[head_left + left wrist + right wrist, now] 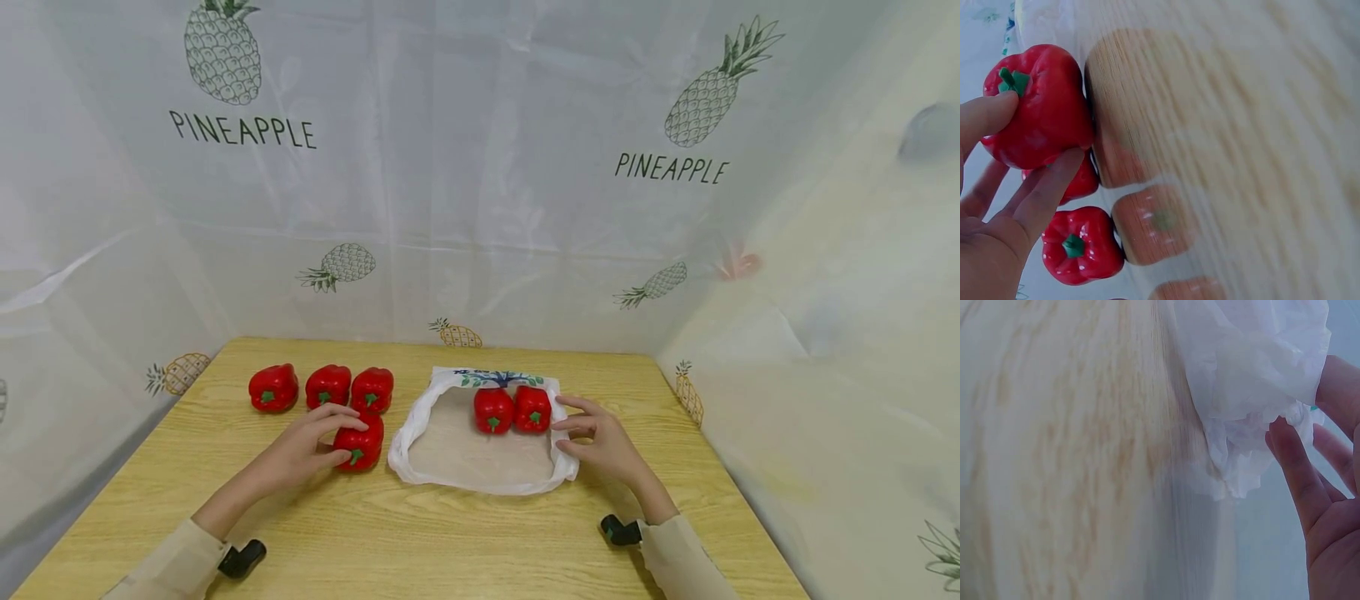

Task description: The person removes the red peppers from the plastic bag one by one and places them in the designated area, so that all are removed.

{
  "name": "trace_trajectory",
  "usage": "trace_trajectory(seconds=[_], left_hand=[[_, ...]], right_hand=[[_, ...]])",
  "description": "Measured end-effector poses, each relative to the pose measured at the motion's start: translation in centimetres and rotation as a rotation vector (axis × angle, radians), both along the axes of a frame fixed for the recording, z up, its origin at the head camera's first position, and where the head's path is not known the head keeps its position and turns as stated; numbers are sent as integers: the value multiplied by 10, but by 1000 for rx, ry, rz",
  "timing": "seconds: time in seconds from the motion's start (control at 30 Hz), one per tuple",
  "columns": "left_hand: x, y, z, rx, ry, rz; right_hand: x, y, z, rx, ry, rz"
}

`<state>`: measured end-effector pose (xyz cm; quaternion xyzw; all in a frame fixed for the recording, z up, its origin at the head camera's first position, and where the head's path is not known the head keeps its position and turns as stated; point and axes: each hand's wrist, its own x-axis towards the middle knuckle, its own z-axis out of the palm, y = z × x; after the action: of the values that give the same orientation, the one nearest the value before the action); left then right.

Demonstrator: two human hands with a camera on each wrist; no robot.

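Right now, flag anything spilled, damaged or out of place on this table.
Nothing stands out. The peppers look whole; the left hand grips one pepper, and the right hand pinches the white bag.

Bright, even light; blurred wrist views

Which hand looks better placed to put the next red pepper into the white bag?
Probably the left hand: it already grips a pepper beside the bag. The right hand holds the bag's edge.

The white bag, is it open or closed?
Open. The white bag lies on the table with its mouth spread wide, two red peppers showing inside, and the right hand holding its rim.
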<state>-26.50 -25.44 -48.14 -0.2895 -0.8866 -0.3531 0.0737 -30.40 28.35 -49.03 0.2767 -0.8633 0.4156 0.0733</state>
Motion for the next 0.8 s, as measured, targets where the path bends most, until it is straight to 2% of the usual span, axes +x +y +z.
trace_trajectory(seconds=[0.37, 0.8], left_hand=[[1, 0, -1, 2, 10, 3], [1, -2, -3, 9, 18, -23]], right_hand=[[-2, 1, -3, -18, -12, 3], [-2, 1, -3, -18, -4, 3]])
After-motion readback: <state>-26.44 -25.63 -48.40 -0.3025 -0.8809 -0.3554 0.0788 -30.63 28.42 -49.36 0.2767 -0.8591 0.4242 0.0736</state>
